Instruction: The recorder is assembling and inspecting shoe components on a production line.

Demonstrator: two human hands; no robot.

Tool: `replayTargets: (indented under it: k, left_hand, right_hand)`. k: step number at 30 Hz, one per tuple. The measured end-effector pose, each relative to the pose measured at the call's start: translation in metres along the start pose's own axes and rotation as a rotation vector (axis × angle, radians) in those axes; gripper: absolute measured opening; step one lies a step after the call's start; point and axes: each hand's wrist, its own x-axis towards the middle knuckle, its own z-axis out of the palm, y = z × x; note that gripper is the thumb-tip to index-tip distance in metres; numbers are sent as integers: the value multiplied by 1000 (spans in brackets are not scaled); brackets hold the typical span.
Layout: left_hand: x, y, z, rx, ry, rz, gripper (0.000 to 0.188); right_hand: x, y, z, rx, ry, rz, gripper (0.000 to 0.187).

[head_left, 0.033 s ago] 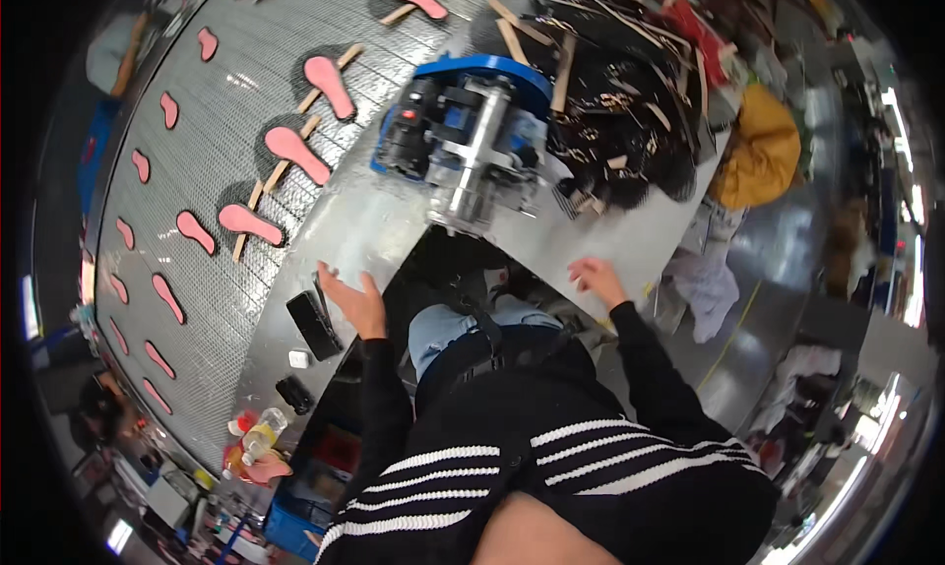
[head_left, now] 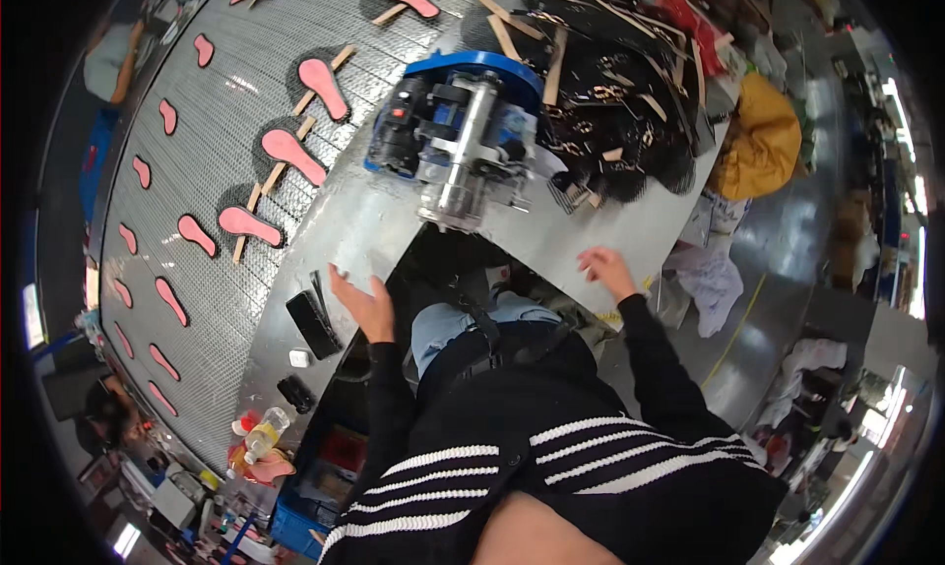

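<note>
My left hand [head_left: 364, 307] hovers over the metal table edge with its fingers spread, holding nothing. Close beside it lie a black phone [head_left: 312, 325] and a thin dark stick-like item [head_left: 322, 297]. My right hand [head_left: 607, 272] is on the other side, over the metal tabletop [head_left: 556, 245], its fingers loosely bent and apart with nothing in them. Beyond and between both hands stands a machine [head_left: 458, 152] with a blue plate, a silver cylinder and dark motor parts. Neither hand touches it.
Pink shoe insoles [head_left: 293, 156] with dark edges lie on a mesh conveyor [head_left: 217, 309] at left, some on wooden sticks. Black strappy pieces [head_left: 610, 83] with chains and sticks are heaped at right, near mustard cloth [head_left: 758, 137]. A bottle [head_left: 264, 437] stands near left.
The whole picture has shifted slightly, with the machine and heap a little further left. Both hands stay raised and empty, having barely moved.
</note>
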Motion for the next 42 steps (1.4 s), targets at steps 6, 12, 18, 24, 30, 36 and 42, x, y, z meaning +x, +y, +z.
replayTargets:
  k: [6,12,18,24,30,36,42]
  left_hand:
    - [-82,45,13,-128,-233,-112,85]
    - [-111,61,-2,-246,-258,-200,78]
    - [-123,59,-13,-277,-257,-227,78]
    - [-123,53,-15,-261,-265,-197,78]
    - [-122,51,-14,-250,-315,-146,69]
    - [-106,78,-7,-468,-669,-128,42]
    - [-98,190,7,-672,-787,174,43]
  right_hand:
    - [55,-5,-82,295,363,-28,19]
    - [159,-10,-93,548,701,-74,37]
    - [194,-15,-114,959,549,14,16]
    - [160,-26,-102,1027,723,-110,11]
    - [85,-75,-83,417,770,-745,16]
    - [-21,-131,-75,215,386,-860,18]
    - [-103,-156,-36,219,-37,-874,12]
